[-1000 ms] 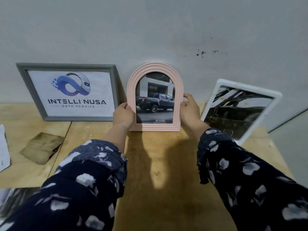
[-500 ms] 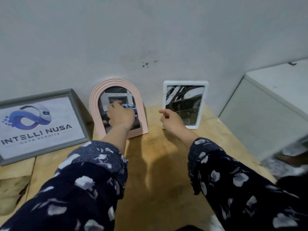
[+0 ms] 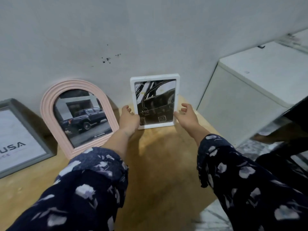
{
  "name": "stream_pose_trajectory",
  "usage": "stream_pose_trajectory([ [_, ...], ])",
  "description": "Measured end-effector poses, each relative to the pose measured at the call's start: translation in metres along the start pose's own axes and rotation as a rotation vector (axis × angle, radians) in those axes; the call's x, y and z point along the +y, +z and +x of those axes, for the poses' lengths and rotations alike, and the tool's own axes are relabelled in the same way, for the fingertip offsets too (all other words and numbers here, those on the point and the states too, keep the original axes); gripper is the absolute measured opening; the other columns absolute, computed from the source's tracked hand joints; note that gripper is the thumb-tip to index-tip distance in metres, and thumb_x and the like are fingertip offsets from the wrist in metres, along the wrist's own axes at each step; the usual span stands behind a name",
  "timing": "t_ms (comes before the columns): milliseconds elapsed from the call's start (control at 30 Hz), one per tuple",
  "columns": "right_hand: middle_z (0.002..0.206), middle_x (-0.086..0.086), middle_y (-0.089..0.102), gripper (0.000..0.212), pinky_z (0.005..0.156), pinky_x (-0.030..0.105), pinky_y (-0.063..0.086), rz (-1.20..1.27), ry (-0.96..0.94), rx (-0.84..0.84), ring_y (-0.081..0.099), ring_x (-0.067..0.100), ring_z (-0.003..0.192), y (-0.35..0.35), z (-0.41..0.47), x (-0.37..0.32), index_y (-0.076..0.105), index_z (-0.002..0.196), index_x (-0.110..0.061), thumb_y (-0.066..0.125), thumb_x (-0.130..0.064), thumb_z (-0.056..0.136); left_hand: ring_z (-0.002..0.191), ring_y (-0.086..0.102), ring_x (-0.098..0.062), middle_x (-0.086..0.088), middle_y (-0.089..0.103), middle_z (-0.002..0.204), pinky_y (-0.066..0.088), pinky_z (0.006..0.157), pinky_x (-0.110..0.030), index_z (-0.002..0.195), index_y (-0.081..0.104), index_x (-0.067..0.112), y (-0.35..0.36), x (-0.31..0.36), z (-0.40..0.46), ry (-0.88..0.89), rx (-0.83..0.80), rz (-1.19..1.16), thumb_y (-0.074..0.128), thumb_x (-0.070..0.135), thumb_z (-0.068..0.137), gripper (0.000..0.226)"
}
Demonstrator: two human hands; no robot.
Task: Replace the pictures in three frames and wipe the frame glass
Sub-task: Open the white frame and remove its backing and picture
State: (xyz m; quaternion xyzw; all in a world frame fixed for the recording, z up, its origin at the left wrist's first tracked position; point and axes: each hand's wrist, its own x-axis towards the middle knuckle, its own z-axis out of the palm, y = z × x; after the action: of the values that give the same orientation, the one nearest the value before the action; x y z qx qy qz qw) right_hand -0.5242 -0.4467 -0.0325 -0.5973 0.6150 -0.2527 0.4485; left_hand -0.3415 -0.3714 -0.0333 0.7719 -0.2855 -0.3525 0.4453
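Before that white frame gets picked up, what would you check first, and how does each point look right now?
1. Left hand on the white frame: ok, thumb over its left edge.
2. Right hand gripping: not ok, fingers spread beside the right edge, hold not closed.
3. Frame propped steadily: ok, upright on the table against the wall.
4. Pink frame out of the way: ok, apart to the left, leaning on the wall.
5. Room to pull the frame forward: ok, bare wood in front.
6. Glass clean: cannot tell, reflections hide it.
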Motion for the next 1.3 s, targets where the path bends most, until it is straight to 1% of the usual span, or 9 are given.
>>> stream_pose_trajectory([
  [167,0.099,-0.003,0.059,0.025,0.068,0.015,0.042,0.063,-0.088,0.027,0.057,0.011,0.085,0.012,0.026,-0.011,0.051,0.12,-0.013,0.052,-0.021,0.096,0.115,0.052,-0.021,-0.007,0.049,0.141,0.041,0.094,-0.027,0.15,0.024,0.013,0.013,0.002,0.007,-0.007,0.028,-0.016,0.049,0.006,0.093,0.062],
  [267,0.072,-0.01,0.045,0.006,0.049,0.008,0.035,-0.032,-0.172,0.055,0.043,0.004,0.062,0.015,0.03,-0.01,0.051,0.101,-0.014,0.048,-0.017,0.097,0.102,0.055,-0.02,-0.007,0.055,0.131,0.045,0.094,-0.031,0.147,0.03,0.013,0.015,0.002,0.006,-0.012,0.044,-0.022,0.051,0.009,0.091,0.059],
  [500,0.091,0.0,0.064,0.021,0.069,0.033,0.053,-0.146,-0.336,0.079,0.06,0.019,0.076,0.021,0.004,-0.039,0.063,0.11,-0.016,0.05,-0.02,0.093,0.088,0.055,-0.017,-0.007,0.06,0.115,0.045,0.081,-0.03,0.132,0.05,0.009,0.0,-0.005,-0.018,-0.094,0.147,-0.204,0.047,0.01,0.092,0.04],
  [633,0.086,-0.003,0.064,0.022,0.06,0.029,0.048,-0.27,-0.467,0.089,0.058,0.018,0.069,0.027,-0.025,-0.06,0.064,0.109,-0.022,0.052,-0.024,0.091,0.104,0.054,-0.023,-0.01,0.053,0.13,0.044,0.099,-0.039,0.142,0.036,0.009,-0.029,-0.009,-0.048,-0.171,0.216,-0.371,0.046,0.011,0.092,0.05],
  [700,0.08,-0.005,0.063,0.02,0.052,0.023,0.04,-0.32,-0.529,0.069,0.057,0.016,0.065,0.034,-0.049,-0.071,0.065,0.106,-0.026,0.054,-0.025,0.089,0.111,0.052,-0.022,-0.003,0.051,0.133,0.037,0.106,-0.038,0.147,0.028,0.012,-0.054,-0.013,-0.07,-0.12,0.349,-0.395,0.045,0.015,0.095,0.055],
  [833,0.078,-0.004,0.066,0.02,0.056,0.025,0.042,-0.517,-0.668,0.019,0.06,0.021,0.069,0.064,-0.102,-0.088,0.067,0.101,-0.029,0.056,-0.027,0.084,0.13,0.045,-0.024,0.001,0.05,0.14,0.022,0.115,-0.045,0.142,0.037,0.019,-0.108,-0.02,-0.115,0.022,0.722,-0.024,0.043,0.036,0.093,0.053],
  [933,0.08,-0.003,0.066,0.02,0.075,0.036,0.049,-0.657,-0.83,-0.004,0.061,0.023,0.075,0.099,-0.142,-0.094,0.066,0.098,-0.03,0.055,-0.028,0.082,0.131,0.044,-0.024,-0.002,0.051,0.14,0.017,0.116,-0.048,0.142,0.039,0.02,-0.135,-0.021,-0.137,0.085,0.662,0.085,0.031,0.042,0.1,0.048],
  [1033,0.085,-0.002,0.066,0.016,0.094,0.044,0.036,-0.741,-0.936,0.036,0.06,0.025,0.086,0.128,-0.174,-0.089,0.065,0.091,-0.027,0.052,-0.024,0.081,0.125,0.049,-0.029,-0.007,0.057,0.132,0.026,0.112,-0.051,0.137,0.044,0.023,-0.151,-0.033,-0.154,0.016,0.601,0.099,0.019,0.053,0.1,0.054],
  [1300,0.107,0.0,0.065,0.024,0.094,0.043,0.034,-0.811,-1.095,-0.014,0.053,0.025,0.105,0.142,-0.231,-0.044,0.062,0.107,-0.022,0.051,-0.023,0.085,0.125,0.047,-0.029,-0.009,0.052,0.137,0.032,0.106,-0.037,0.137,0.045,0.015,-0.174,-0.101,-0.199,-0.126,0.59,-0.125,0.02,0.053,0.1,0.059],
])
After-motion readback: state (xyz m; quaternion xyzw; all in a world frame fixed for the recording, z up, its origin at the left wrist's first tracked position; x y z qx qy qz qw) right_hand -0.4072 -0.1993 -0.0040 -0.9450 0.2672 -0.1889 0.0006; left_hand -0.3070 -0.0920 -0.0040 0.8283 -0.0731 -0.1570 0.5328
